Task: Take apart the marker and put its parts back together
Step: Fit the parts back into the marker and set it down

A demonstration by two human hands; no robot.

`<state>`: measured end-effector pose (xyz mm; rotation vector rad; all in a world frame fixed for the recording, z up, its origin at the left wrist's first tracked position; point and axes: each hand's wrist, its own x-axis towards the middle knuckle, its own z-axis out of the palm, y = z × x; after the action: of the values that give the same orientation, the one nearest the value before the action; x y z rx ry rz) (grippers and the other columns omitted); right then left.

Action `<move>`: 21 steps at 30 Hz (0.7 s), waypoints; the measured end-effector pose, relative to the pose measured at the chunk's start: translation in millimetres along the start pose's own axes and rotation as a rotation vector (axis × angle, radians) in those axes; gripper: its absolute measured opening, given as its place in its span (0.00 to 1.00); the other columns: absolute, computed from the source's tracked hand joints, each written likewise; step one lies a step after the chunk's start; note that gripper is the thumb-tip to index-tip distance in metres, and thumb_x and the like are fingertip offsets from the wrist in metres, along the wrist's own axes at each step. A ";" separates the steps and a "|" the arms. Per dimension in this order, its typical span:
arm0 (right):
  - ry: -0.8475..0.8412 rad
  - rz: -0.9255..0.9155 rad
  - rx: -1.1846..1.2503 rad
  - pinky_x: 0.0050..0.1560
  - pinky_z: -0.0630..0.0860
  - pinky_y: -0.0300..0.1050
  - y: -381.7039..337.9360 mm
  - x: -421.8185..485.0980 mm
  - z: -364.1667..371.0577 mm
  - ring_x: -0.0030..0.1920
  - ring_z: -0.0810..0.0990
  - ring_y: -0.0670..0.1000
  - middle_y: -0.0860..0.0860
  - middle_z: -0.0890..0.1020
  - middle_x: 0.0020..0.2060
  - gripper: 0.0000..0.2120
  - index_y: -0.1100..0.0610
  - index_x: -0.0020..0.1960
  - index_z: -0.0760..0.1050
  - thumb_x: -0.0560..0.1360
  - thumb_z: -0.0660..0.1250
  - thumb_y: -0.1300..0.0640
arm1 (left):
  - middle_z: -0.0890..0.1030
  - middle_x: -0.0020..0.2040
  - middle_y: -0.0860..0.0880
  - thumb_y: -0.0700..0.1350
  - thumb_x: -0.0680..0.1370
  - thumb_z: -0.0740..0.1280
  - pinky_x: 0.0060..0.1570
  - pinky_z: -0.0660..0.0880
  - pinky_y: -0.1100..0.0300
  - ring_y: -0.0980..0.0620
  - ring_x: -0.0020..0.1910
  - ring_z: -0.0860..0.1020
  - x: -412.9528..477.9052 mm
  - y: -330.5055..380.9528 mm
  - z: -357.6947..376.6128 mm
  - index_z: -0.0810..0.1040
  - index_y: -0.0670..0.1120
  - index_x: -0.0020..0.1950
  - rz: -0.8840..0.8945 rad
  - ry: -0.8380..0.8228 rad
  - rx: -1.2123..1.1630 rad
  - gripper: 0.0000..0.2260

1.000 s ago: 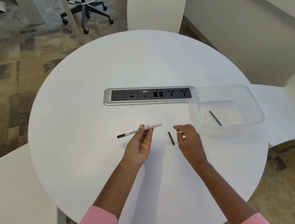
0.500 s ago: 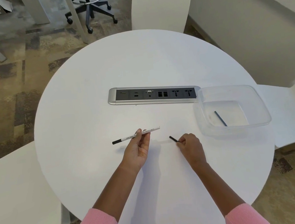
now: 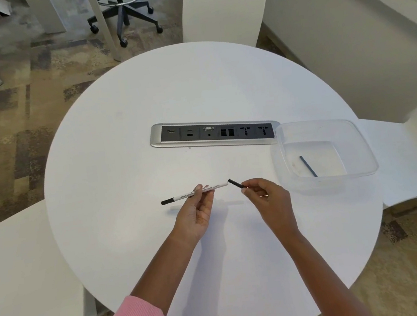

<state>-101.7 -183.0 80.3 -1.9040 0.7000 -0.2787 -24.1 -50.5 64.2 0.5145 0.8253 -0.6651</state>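
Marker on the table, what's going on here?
A person is partway through reassembling it. The left hand holds the white marker barrel level above the round table. The right hand pinches a small black piece, its tip just off the barrel's open end. Another thin dark piece lies in the clear container.

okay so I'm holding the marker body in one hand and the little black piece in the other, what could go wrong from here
The black piece in your right hand meets the marker body at an angle; pushed in crooked, it may jam or slip out.
Your left hand pinches the body mid-length in a light grip, so it could pivot under pressure.
Both parts hang over the table; a dropped piece may roll off.
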 end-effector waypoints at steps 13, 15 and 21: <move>0.031 -0.143 -0.111 0.41 0.71 0.26 -2.3 -2.7 -4.5 0.40 0.78 0.43 0.50 0.80 0.41 0.06 0.58 0.47 0.79 0.72 0.67 0.65 | 0.81 0.26 0.45 0.34 0.76 0.63 0.57 0.73 0.55 0.52 0.26 0.82 -4.2 -1.4 4.9 0.75 0.38 0.41 0.007 -0.011 0.042 0.05; 0.024 -0.223 -0.191 0.42 0.71 0.28 -2.2 -2.2 -6.2 0.40 0.77 0.46 0.50 0.79 0.41 0.06 0.59 0.47 0.79 0.72 0.67 0.66 | 0.81 0.27 0.46 0.34 0.76 0.64 0.57 0.73 0.55 0.53 0.27 0.82 -3.9 -1.1 5.4 0.75 0.38 0.40 0.023 -0.011 0.084 0.05; 0.010 -0.245 -0.225 0.42 0.70 0.30 -0.9 1.1 -7.2 0.41 0.76 0.49 0.51 0.80 0.40 0.07 0.59 0.47 0.80 0.72 0.66 0.67 | 0.81 0.31 0.45 0.34 0.77 0.63 0.54 0.75 0.57 0.54 0.28 0.81 -2.6 0.2 6.6 0.75 0.38 0.40 0.085 -0.037 0.202 0.06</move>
<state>-104.1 -188.8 84.1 -2.2086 0.5216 -0.3764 -22.0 -53.7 70.1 0.7144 0.7013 -0.6817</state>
